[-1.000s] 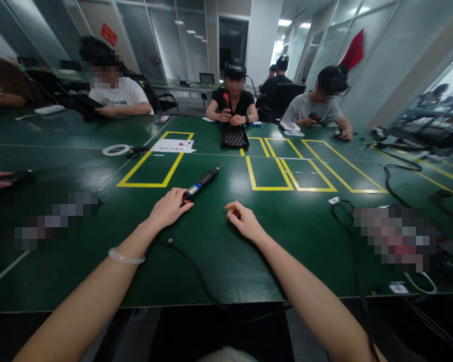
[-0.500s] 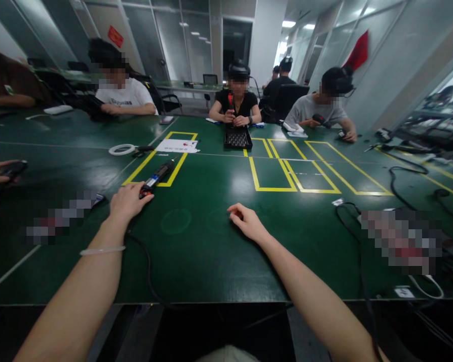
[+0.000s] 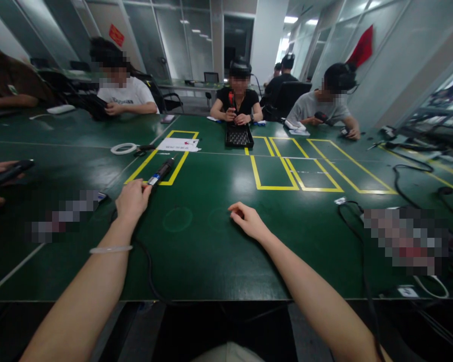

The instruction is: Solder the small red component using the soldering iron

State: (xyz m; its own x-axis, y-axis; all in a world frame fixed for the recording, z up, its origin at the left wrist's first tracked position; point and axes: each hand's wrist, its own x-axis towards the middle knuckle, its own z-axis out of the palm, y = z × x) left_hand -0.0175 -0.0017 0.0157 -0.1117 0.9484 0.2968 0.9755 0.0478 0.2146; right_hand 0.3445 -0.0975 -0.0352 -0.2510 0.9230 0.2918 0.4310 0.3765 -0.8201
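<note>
My left hand [image 3: 133, 198] is closed round the rear end of an electric screwdriver [image 3: 162, 172], which has a dark body and a blue band. Its thin bit points away from me, toward the far side of the table, over a yellow taped outline. My palm and fingers hide the tool's back end. A black cable [image 3: 148, 264] runs below this hand to the table's near edge. On the green tabletop rests my right hand [image 3: 249, 221], loosely curled, thumb near the forefinger, nothing visible in it. Beside it are faint ring marks [image 3: 177, 219].
Yellow tape [image 3: 277, 188] marks several rectangles on the green table [image 3: 211, 266]. A printed paper sheet [image 3: 178, 145] and a coiled white cable [image 3: 123, 149] lie ahead. Across from me, a person works over a black tray [image 3: 239, 138]. Blurred-out items and cables lie at right; a co-worker's hands hold a dark tool [image 3: 13, 172] at left.
My left hand has shifted slightly right and forward along the screwdriver, covering its orange-red rear part. My right hand stays in place. At left, the co-worker's dark tool has moved a little right.
</note>
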